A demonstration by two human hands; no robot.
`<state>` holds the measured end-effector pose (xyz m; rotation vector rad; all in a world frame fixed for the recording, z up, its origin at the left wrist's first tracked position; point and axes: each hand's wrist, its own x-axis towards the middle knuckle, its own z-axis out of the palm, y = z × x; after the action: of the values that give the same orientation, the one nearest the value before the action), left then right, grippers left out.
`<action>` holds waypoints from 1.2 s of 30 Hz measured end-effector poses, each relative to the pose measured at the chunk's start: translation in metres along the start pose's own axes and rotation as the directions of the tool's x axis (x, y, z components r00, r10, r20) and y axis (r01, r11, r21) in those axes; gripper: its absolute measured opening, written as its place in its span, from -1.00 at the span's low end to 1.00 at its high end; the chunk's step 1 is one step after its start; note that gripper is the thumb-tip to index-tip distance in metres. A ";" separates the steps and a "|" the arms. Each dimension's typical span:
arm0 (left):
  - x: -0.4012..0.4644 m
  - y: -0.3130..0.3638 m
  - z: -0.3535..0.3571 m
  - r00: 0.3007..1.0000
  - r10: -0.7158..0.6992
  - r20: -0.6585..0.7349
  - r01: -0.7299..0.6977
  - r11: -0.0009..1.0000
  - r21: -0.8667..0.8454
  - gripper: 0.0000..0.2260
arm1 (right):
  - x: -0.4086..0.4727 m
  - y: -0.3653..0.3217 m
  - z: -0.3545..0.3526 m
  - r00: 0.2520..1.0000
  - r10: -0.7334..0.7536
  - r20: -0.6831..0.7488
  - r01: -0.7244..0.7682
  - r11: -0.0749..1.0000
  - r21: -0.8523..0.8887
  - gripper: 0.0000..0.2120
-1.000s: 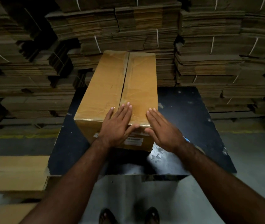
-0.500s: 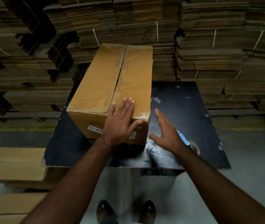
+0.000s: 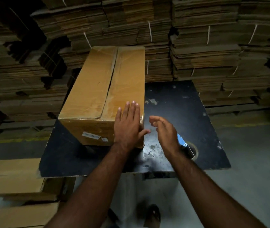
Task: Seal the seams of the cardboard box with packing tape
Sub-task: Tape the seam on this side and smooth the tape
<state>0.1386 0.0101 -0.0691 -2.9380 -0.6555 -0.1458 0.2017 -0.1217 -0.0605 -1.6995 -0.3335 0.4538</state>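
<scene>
Pressing flat on the near right corner of the cardboard box (image 3: 104, 89), the left hand (image 3: 127, 127) lies spread, gripping nothing. Box sits on the black table (image 3: 180, 112). Right hand (image 3: 165, 130) hovers loose-fingered, empty, above the tape dispenser (image 3: 186, 145).

Left hand (image 3: 128, 127) flat, fingers spread, right hand (image 3: 164, 131) raised, fingers loosely curled

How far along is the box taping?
Done: glossy tape covers the box top and near edge. In hand: the left hand lies flat on the near right corner; the right hand hovers empty. The tape dispenser lies on the table. Other sides aren't visible.
</scene>
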 end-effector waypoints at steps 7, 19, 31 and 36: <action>-0.024 -0.017 0.016 0.994 0.076 -0.074 -0.079 0.996 -0.037 -0.22 | -0.031 -0.010 0.047 0.997 0.049 0.060 -0.048 0.999 -0.023 -0.52; -0.012 -0.012 0.009 0.989 -0.021 -0.148 0.000 0.990 -0.142 -0.40 | 0.029 -0.034 0.020 0.934 0.270 0.234 -0.337 0.886 0.320 -0.38; -0.010 -0.047 0.018 0.962 0.136 -0.236 -0.175 0.972 -0.154 -0.45 | -0.029 -0.012 0.055 0.997 0.068 -0.036 -0.064 0.994 0.084 -0.55; -0.008 -0.030 0.024 0.975 0.066 -0.211 -0.098 0.985 -0.142 -0.49 | -0.008 -0.022 0.069 0.974 0.224 -0.016 -0.222 0.972 0.081 -0.24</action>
<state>0.1198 0.0371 -0.0907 -3.0295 -0.5125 -0.5041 0.1625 -0.0617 -0.0476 -1.6708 -0.1043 0.6027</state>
